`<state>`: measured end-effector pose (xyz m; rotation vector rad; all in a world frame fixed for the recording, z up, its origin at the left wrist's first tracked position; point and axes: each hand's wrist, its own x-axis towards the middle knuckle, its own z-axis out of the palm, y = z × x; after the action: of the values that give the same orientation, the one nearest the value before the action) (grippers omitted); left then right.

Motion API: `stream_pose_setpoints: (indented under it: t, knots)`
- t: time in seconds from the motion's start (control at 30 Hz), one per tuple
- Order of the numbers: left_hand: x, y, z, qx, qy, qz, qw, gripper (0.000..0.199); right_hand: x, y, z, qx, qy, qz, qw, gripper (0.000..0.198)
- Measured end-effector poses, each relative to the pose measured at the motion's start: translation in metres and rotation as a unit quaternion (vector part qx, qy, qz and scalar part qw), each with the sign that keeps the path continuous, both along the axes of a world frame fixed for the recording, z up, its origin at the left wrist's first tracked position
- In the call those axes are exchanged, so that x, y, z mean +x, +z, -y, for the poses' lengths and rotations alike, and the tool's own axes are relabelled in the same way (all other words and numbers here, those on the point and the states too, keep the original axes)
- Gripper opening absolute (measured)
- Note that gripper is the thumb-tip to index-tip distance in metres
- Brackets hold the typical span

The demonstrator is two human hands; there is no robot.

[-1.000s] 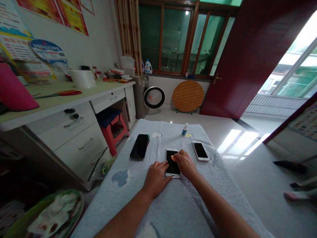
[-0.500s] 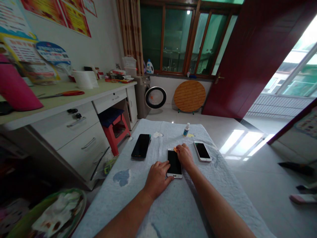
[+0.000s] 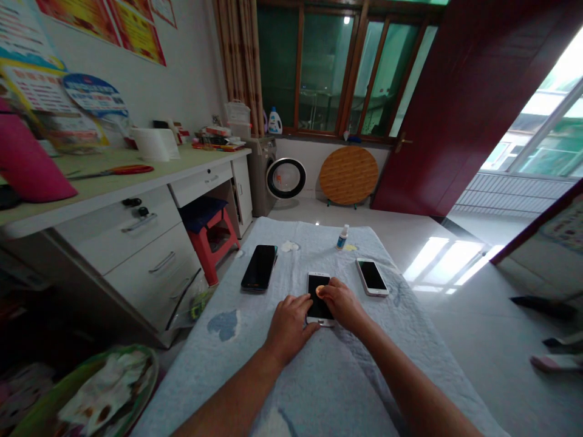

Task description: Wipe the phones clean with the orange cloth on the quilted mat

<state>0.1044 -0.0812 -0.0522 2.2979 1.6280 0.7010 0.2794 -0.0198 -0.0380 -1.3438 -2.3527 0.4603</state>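
Note:
A white smartphone (image 3: 319, 314) with a dark screen lies face up on the cloth in front of me. My left hand (image 3: 291, 323) grips its lower left side, fingers along the long edge and thumb at the bottom corner. Pinched in my right hand (image 3: 340, 301) is a small round orange pad (image 3: 320, 291), pressed against the screen. To the left lies a larger black smartphone (image 3: 260, 267). On the right rests another white smartphone (image 3: 372, 277), screen up. A small spray bottle (image 3: 342, 237) stands upright beyond them.
A pale blue cloth (image 3: 282, 379) covers the table. Along the left runs a desk (image 3: 200, 161) with a toilet roll (image 3: 152, 144) and scissors (image 3: 132, 170); a red stool (image 3: 214, 240) is under it. A basin with crumpled paper (image 3: 107, 388) sits at lower left.
My right hand has slid the orange pad from the phone's top edge down toward the middle of its screen. My left hand has stayed at the phone's side.

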Motion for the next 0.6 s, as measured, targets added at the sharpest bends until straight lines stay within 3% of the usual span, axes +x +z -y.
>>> stream_pose_setpoints:
  t: [0.3,0.43,0.6]
  knots:
    - [-0.001,-0.005,-0.002,0.007,-0.004,-0.007,1.000,0.045,0.017,0.016,0.048,-0.051,0.094,-0.023,0.994,0.021]
    - [-0.002,-0.004,-0.003,-0.007,-0.010,-0.014,1.000,0.046,0.021,0.013,0.036,-0.047,0.053,0.001,0.998,0.021]
    - [-0.003,0.000,-0.003,-0.011,-0.015,-0.013,1.000,0.045,0.021,-0.003,-0.007,0.005,-0.026,0.025,0.999,0.020]
